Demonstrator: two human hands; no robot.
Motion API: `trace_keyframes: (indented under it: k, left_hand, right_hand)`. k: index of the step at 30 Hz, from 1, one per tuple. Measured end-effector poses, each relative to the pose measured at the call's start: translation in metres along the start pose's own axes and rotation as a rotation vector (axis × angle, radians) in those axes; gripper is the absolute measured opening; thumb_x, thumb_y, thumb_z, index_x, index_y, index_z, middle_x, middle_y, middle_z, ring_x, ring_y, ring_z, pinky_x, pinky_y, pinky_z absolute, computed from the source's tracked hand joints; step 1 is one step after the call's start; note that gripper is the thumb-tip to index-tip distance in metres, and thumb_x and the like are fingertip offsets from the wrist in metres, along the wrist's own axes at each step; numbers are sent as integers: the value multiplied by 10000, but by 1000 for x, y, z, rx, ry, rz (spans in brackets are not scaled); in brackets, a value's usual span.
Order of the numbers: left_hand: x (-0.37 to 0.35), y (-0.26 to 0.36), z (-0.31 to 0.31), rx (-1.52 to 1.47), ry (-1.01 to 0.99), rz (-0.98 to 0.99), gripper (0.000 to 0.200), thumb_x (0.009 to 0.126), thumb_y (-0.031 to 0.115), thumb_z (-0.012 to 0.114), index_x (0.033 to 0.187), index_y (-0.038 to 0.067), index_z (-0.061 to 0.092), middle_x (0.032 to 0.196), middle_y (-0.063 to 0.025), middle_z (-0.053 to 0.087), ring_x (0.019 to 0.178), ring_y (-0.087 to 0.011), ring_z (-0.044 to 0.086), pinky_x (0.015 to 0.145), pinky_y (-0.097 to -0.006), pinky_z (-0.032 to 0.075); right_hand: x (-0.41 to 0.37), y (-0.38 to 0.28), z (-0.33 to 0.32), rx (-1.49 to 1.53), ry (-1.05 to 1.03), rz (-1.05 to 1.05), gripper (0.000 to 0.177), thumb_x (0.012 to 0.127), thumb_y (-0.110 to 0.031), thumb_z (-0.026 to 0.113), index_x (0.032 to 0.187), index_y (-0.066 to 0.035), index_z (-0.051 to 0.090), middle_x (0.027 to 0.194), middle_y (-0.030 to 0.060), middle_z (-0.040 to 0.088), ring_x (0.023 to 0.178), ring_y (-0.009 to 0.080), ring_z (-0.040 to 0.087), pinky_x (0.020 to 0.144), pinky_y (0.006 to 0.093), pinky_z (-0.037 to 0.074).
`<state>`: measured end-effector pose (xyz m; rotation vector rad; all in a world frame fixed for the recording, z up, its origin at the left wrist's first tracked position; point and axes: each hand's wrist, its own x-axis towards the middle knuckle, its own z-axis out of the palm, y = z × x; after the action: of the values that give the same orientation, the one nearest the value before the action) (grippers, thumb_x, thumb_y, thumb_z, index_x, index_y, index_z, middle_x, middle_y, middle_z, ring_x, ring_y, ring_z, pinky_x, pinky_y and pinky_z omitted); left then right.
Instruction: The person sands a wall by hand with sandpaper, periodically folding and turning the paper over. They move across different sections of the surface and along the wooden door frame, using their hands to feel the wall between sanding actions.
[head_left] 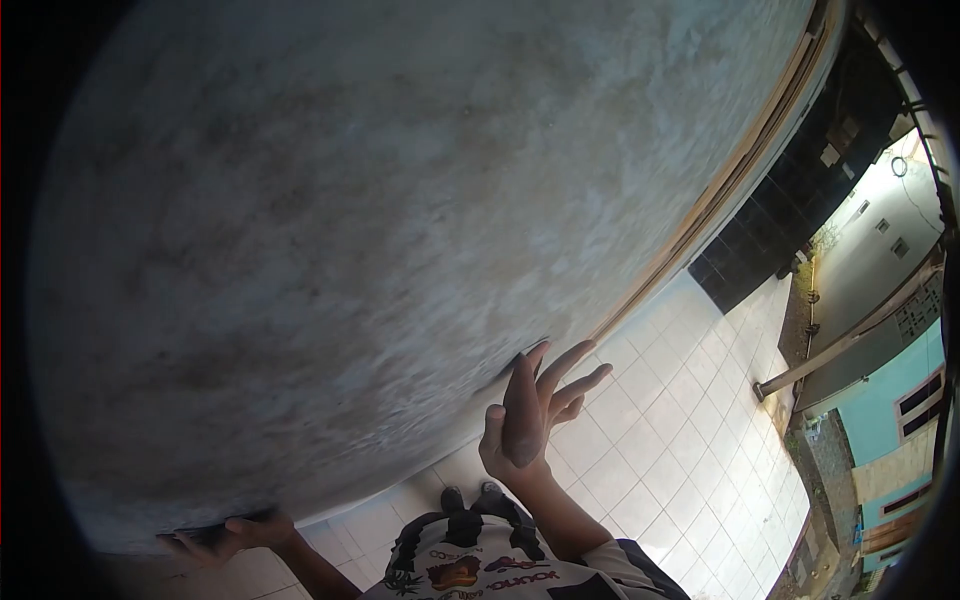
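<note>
A: What is being seen first?
B: A big cloudy grey surface [350,230], like a wall, is being seen. Below it, a white tiled floor [660,420] is being shown.

A: What is being shown outside?
B: A blue-green house [890,430] is being seen far to the right. Nearer, black tiles [775,225] are being shown.

A: Is any writing being seen?
B: Yes, a shirt [500,552] is being worn, and its words are being seen upside down. One is being read as "YOUNG", though not for sure. The smaller letters are being blurred.

A: How is the right hand [545,410] being held?
B: It is being held partly open, fingers spread, at the low part of the grey surface. A dark brown shape [522,425] is being seen at its palm. Whether a thing is being gripped cannot be told.

A: And the left hand [240,535]?
B: It is being held low, close to the same surface, by a dark patch [215,527]. How far it is being opened, or if anything is being held, cannot be told.
</note>
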<state>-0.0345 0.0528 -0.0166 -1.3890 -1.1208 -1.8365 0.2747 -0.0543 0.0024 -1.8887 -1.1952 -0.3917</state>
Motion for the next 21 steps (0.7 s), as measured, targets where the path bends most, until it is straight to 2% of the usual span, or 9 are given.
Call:
trace_keyframes:
  k: [2, 4, 6, 8, 11, 14, 18, 20, 21]
  left_hand:
    - [-13, -15, -6, -16, -16, -42, 664, 1085, 441, 367, 1515, -50, 245, 1594, -299, 178, 1478, -427, 256, 1188, -614, 259]
    - [-26, -31, -11, -35, -50, -85, 663, 1089, 445, 354, 1507, -58, 254, 1586, -295, 186, 1472, -421, 262, 1186, -604, 272]
    - [-38, -42, -16, -55, -67, -126, 663, 1093, 450, 341, 1500, -67, 262, 1579, -290, 195, 1466, -416, 269, 1184, -595, 285]
    - [-52, -58, -20, -69, -65, -171, 663, 1097, 454, 328, 1493, -75, 271, 1571, -285, 204, 1460, -411, 275, 1181, -586, 297]
    - [-68, -70, -28, -78, -83, -247, 667, 1103, 461, 309, 1483, -87, 284, 1560, -277, 216, 1452, -403, 285, 1178, -572, 316]
    - [-67, -69, -29, -67, -78, -238, 665, 1103, 461, 313, 1482, -85, 285, 1559, -276, 217, 1451, -401, 287, 1177, -570, 318]
    - [-59, -56, -25, -51, -52, -230, 661, 1105, 460, 320, 1482, -82, 287, 1558, -274, 219, 1449, -397, 290, 1175, -567, 321]
    - [-55, -52, -22, -41, -41, -224, 659, 1106, 460, 323, 1482, -80, 288, 1558, -274, 220, 1448, -395, 292, 1174, -566, 323]
    - [-52, -48, -23, -36, -34, -219, 658, 1106, 460, 325, 1482, -79, 289, 1558, -273, 221, 1448, -394, 293, 1173, -565, 324]
  right_hand:
    - [7, 3, 3, 22, 43, 21, 720, 1092, -463, 286, 1438, 157, 408, 1600, 483, -95, 1441, 618, -334, 993, 845, -22]
    - [23, 0, 2, -5, 163, 55, 671, 1090, -461, 293, 1455, 84, 432, 1584, 502, -111, 1392, 687, -333, 926, 868, 46]
    - [20, 6, 7, 11, 199, 30, 584, 1074, -367, 401, 1412, 103, 475, 1599, 483, -113, 1386, 680, -352, 912, 877, 22]
    - [14, 13, 12, -36, 269, -39, 465, 1077, -226, 438, 1458, 34, 501, 1653, 412, 6, 1490, 595, -255, 1079, 815, -46]
    - [18, 24, 13, 139, 439, -146, 395, 1045, -115, 490, 1422, -27, 567, 1648, 394, 130, 1531, 568, -160, 1142, 778, -12]
    - [19, 32, 16, 71, 505, -191, 331, 1015, -83, 539, 1322, -19, 645, 1627, 375, 236, 1550, 555, -79, 1159, 770, 4]
    - [9, 33, 32, 92, 507, -258, 242, 995, -66, 569, 1186, 11, 695, 1610, 364, 290, 1556, 551, -48, 1158, 768, 21]
    - [2, 25, 36, -16, 429, -133, 216, 969, -46, 577, 1140, 25, 688, 1610, 374, 277, 1544, 572, -92, 1144, 777, 17]
    - [-3, 18, 32, 47, 322, -51, 262, 988, -116, 534, 1148, 49, 659, 1580, 445, 242, 1528, 592, -142, 1125, 768, -72]
